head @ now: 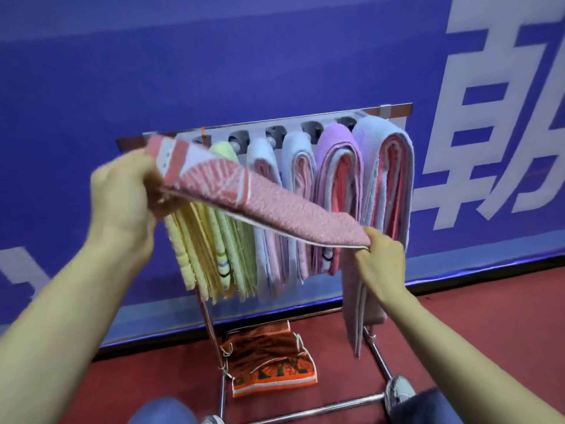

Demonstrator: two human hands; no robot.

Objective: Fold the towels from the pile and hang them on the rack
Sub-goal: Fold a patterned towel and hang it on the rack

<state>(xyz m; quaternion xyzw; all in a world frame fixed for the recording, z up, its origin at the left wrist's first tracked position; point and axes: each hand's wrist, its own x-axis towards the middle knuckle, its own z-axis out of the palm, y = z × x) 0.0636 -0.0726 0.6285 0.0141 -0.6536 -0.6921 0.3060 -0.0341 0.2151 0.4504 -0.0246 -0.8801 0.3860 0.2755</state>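
Note:
A pink patterned towel (269, 206) is stretched between my two hands in front of the rack (394, 109). My left hand (128, 194) grips its upper left end, near the rack's left side. My right hand (382, 255) grips the lower right part, and the rest of the towel hangs down past that hand. Several folded towels hang on the rack behind: yellow-green ones (214, 255) on the left, then pale blue, pink and purple ones (339, 179) to the right.
An orange and black towel (269, 359) lies on the red floor under the rack. The rack's metal legs and base bar (336, 408) stand just before my knees and shoes. A blue wall banner (214, 71) with white lettering is right behind the rack.

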